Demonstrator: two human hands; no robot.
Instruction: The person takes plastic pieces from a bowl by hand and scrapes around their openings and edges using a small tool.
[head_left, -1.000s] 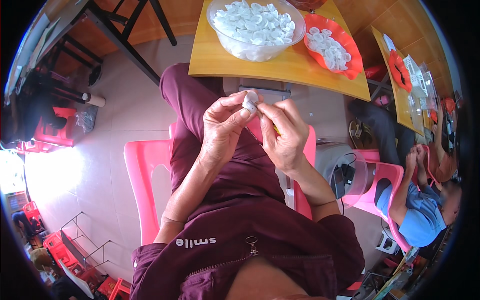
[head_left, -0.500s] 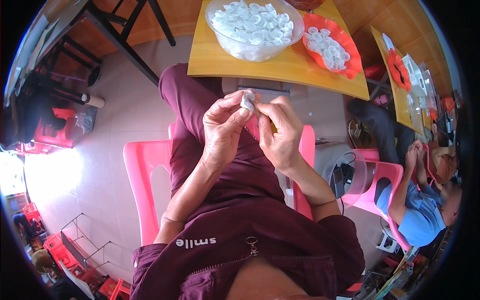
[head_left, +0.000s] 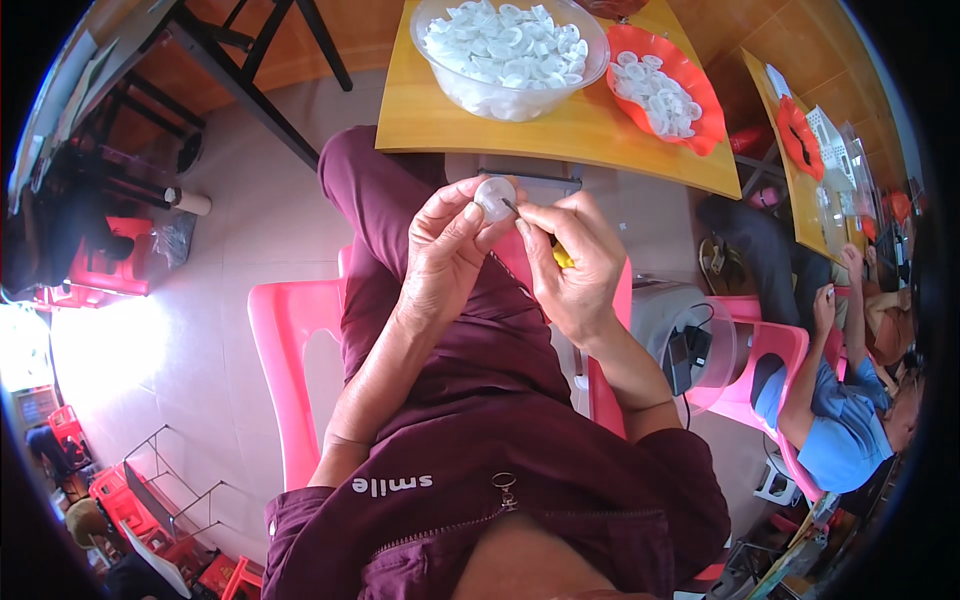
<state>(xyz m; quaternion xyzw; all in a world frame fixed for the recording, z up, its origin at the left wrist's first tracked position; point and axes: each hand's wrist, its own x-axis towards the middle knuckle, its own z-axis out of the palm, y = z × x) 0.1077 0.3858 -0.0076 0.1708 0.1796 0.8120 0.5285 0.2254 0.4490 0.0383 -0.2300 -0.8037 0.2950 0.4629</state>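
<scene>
Left hand pinches one small round translucent white plastic cap between thumb and fingertips, held above the lap just below the worktop's near edge. Right hand is closed on one thin metal pick with a yellow handle, its tip touching the cap. One yellow wooden worktop carries one large clear bowl and one orange tray, both heaped with white caps too many to count.
</scene>
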